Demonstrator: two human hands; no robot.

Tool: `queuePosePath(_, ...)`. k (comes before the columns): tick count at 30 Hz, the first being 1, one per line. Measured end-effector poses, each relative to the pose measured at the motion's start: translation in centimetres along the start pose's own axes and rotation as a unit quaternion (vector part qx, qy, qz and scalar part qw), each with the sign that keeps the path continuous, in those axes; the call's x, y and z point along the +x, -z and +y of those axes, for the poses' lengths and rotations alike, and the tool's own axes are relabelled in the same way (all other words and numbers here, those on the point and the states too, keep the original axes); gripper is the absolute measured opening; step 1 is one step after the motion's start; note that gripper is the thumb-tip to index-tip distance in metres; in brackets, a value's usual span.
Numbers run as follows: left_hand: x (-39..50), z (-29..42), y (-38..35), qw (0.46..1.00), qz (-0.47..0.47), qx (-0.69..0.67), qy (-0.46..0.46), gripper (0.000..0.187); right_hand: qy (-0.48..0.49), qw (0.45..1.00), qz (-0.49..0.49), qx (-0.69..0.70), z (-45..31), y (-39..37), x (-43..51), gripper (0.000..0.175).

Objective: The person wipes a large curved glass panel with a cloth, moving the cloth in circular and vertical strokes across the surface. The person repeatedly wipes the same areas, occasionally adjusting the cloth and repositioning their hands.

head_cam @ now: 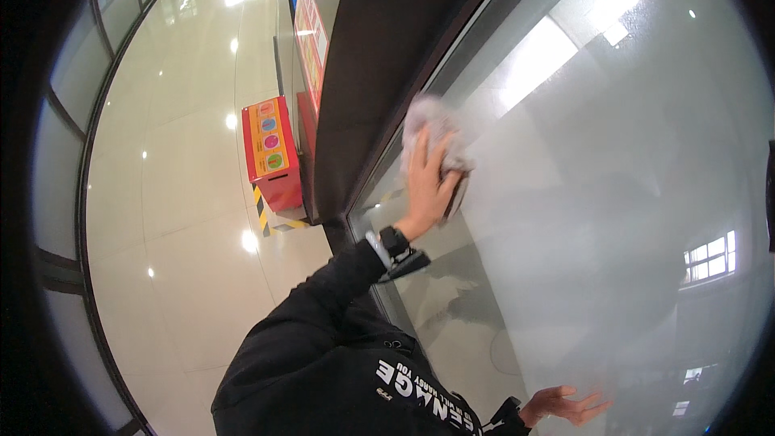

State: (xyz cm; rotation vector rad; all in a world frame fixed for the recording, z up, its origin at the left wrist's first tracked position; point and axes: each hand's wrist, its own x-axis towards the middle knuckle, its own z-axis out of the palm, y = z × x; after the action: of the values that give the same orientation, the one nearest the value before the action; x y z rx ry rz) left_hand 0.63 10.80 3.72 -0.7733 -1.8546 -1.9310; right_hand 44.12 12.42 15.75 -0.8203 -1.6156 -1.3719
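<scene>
My left hand (431, 184) presses a pale pinkish cloth (427, 118) to a large glass pane (563, 212), close to the pane's dark frame (396, 127). The fingers lie spread over the cloth, which is blurred along its edges. A black band (395, 241) and a device are strapped around that wrist. Low in the view, my right hand (566, 406) is held out with its fingers apart and nothing in it. It is near the glass; whether it touches the glass I cannot tell. Bright windows and lights reflect in the pane.
A red box (275, 151) with a slot and coloured circles stands on the tiled floor (187, 194), beyond the frame. Yellow-and-black tape (261, 212) marks the floor around it. A red poster (312, 42) bears writing. Dark-framed panels (72, 97) curve along the left.
</scene>
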Motion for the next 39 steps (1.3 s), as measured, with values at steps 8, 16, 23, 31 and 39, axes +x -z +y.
queuePosePath(8,8.2,-4.7,-0.4,0.993,0.088,0.032,-0.075,0.072,-0.040,0.999,-0.023,-0.008,-0.7,-0.1,-1.6,0.054)
queuePosePath(16,3.0,-5.6,-0.1,0.994,0.074,-0.028,0.072,0.053,-0.079,0.994,-0.067,-0.045,-1.5,1.2,-1.6,0.056)
queuePosePath(23,19.9,10.8,-0.3,0.968,0.051,-0.122,-0.212,0.060,-0.098,0.990,-0.072,-0.068,-1.9,1.3,-1.3,0.054)
queuePosePath(31,13.1,20.6,-1.1,0.688,-0.051,-0.096,-0.718,0.038,-0.097,0.989,-0.076,-0.076,-1.3,1.3,-1.8,0.053)
queuePosePath(39,27.1,18.5,0.4,0.932,0.045,0.000,-0.361,0.073,-0.122,0.983,-0.087,-0.103,-2.0,1.2,-2.5,0.049)
